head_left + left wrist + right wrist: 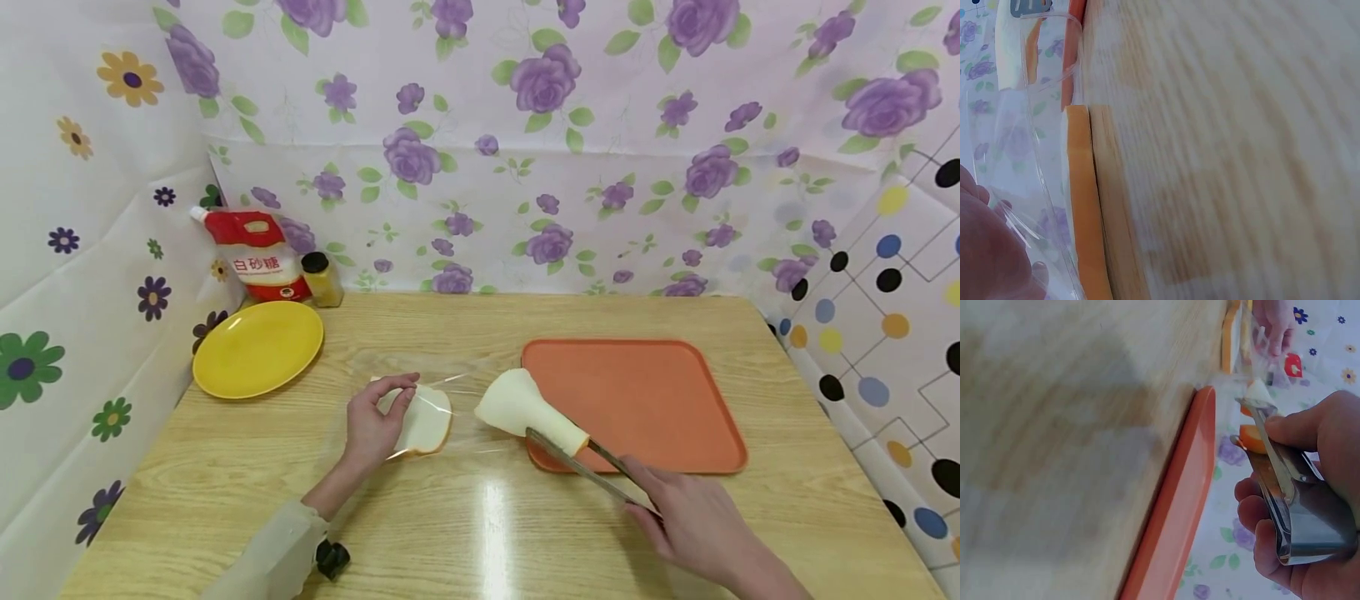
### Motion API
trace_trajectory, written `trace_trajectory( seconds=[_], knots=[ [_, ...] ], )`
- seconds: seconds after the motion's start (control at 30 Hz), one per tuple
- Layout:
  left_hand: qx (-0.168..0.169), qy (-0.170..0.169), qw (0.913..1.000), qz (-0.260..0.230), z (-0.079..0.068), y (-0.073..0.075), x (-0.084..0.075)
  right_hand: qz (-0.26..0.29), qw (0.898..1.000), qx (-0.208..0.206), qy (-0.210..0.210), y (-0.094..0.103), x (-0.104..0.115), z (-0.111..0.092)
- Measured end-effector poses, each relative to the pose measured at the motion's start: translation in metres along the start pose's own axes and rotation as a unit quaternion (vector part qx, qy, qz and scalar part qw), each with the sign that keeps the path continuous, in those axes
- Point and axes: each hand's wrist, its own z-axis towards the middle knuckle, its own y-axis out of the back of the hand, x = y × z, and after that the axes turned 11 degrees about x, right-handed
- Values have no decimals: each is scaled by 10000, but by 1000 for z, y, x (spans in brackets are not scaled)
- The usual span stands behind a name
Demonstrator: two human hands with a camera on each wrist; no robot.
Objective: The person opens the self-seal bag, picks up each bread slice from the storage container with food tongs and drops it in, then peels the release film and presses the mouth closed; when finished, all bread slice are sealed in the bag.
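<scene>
My left hand (375, 421) pinches the film of a clear plastic bag (1007, 125), lifting it up. Inside or under that film a slice of bread (426, 423) lies on the table, its orange-brown crust edge showing in the left wrist view. My right hand (693, 521) grips metal tongs (1282, 481). Between the tong tips a second bread slice (517, 402) is squeezed, so that it bunches at the pinched end and fans out toward the bag. This slice hangs above the left edge of the orange tray (637, 400).
A yellow plate (258, 350) sits at the back left. Behind it stand a red and white sugar pouch (258, 258) and a small black-lidded jar (322, 281). Patterned cloth walls border the wooden table (435, 533) at the back and both sides.
</scene>
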Motion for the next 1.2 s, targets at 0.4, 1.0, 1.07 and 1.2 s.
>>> trace_trajectory(
  seconds=[0.4, 1.0, 1.07, 1.2],
  knots=[
    [36, 2, 10000, 3, 0, 0, 1, 110, 9979, 428, 469, 5, -10, 28],
    [25, 67, 10000, -1, 0, -2, 0, -77, 9896, 874, 1136, 2, -13, 90],
    [13, 71, 10000, 28, 1, -1, 0, -96, 9886, 1026, 1097, 2, -10, 96],
    [-63, 11, 9999, 86, 2, 0, -1, -121, 9869, 1162, 1115, 0, -6, 108]
  ],
)
